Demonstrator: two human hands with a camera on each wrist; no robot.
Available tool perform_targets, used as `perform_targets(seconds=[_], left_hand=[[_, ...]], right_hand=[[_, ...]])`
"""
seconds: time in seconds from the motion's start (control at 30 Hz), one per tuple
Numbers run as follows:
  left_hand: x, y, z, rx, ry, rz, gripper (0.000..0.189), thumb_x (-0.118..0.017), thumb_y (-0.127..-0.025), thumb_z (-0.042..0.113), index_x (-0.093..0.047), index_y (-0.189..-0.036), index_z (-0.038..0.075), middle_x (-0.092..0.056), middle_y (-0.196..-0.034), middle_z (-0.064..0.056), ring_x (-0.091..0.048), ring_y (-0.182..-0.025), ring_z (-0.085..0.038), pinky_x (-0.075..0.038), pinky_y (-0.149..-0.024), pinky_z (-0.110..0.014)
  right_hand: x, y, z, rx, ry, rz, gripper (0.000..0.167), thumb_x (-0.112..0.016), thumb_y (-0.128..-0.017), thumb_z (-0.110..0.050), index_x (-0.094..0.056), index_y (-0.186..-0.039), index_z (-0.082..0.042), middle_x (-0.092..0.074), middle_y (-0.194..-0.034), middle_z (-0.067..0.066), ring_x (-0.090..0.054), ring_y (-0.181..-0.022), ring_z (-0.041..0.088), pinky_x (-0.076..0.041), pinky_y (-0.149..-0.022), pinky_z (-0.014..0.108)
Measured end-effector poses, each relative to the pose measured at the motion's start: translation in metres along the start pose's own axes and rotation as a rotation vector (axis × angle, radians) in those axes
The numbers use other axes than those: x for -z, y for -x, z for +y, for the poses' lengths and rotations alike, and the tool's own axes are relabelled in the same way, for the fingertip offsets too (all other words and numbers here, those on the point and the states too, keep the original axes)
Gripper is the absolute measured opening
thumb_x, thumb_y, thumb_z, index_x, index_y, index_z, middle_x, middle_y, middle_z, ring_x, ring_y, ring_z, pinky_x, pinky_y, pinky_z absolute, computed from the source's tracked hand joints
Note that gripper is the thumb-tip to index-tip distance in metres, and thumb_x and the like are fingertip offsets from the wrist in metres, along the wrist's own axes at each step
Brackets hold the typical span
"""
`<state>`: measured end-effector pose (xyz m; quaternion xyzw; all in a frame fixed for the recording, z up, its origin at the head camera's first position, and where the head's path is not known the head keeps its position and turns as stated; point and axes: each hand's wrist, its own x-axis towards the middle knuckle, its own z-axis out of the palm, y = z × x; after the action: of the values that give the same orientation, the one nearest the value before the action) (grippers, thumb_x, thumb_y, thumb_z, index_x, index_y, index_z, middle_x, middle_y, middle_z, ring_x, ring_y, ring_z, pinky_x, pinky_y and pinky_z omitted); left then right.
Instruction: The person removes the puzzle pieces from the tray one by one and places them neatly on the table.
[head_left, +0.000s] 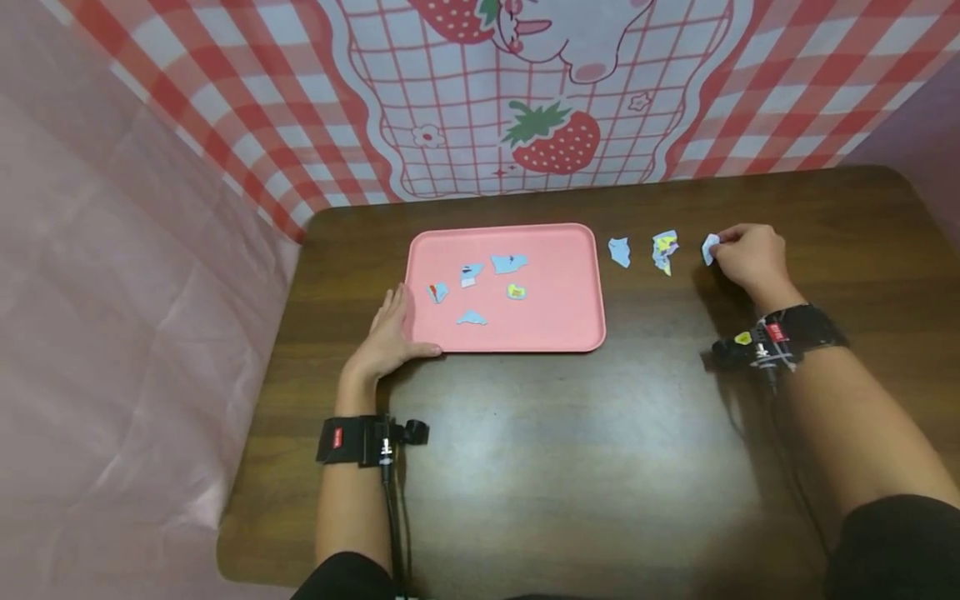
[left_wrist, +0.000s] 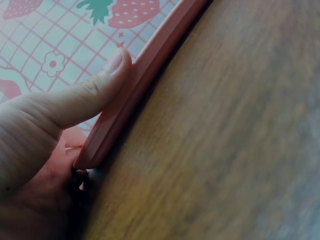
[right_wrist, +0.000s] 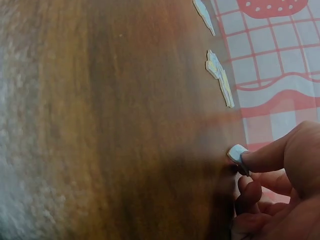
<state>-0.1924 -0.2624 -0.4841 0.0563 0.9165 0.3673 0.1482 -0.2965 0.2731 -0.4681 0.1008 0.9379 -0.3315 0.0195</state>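
At the upper right of the frame, my right hand pinched a pale scrap; I judged it light, thin and stiffish, best held by its edge. Left of centre, my left hand, loosely spread, rested against the pink tray.

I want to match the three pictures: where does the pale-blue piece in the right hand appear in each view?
Head: the pale-blue piece is right of centre, upper half, pinched by the right hand.
Left wrist: not in this picture.
Right wrist: lower right, in the same pinch.
Shared landmark: the strawberry-print cloth, at the top (head), upper left (left wrist), upper right (right wrist).
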Motion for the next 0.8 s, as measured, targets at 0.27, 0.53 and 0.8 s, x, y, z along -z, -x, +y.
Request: perform_targets(seconds=[0.27,0.53,0.8], left_hand=[[-0.0019,0.0,-0.0016,0.0,0.009,-0.004,0.126,-0.084,-0.079,0.043,0.003,-0.161,0.004,0.007,-0.168,-0.012,0.014,-0.153,-0.026,0.003,-0.121,-0.049],[-0.0001,-0.0014,-0.002,-0.021,-0.005,0.008,0.127,-0.084,-0.078,0.045,0.003,-0.161,0.004,0.007,-0.168,-0.014,0.013,-0.153,-0.027,0.002,-0.121,-0.05],[0.0005,-0.0017,-0.0016,-0.014,0.007,0.002,0.128,-0.085,-0.078,0.044,0.003,-0.161,0.003,0.007,-0.168,-0.013,0.014,-0.153,-0.026,0.003,-0.121,-0.05]], right_hand=[[-0.0011,0.002,0.001,0.015,0.031,0.018,0.043,-0.06,-0.096,-0.026,-0.063,-0.122,0.009,-0.061,-0.121,0.032,-0.05,-0.111,0.048,-0.04,-0.084,0.048],[-0.0034,0.0003,0.0007,0.027,0.014,0.063,0.039,-0.056,-0.094,-0.023,-0.066,-0.119,0.006,-0.063,-0.116,0.029,-0.053,-0.107,0.044,-0.038,-0.078,0.042],[-0.0065,0.0044,-0.0057,0.028,-0.031,0.123,0.04,-0.053,-0.093,-0.023,-0.068,-0.119,0.004,-0.066,-0.115,0.026,-0.056,-0.107,0.038,-0.039,-0.076,0.033]])
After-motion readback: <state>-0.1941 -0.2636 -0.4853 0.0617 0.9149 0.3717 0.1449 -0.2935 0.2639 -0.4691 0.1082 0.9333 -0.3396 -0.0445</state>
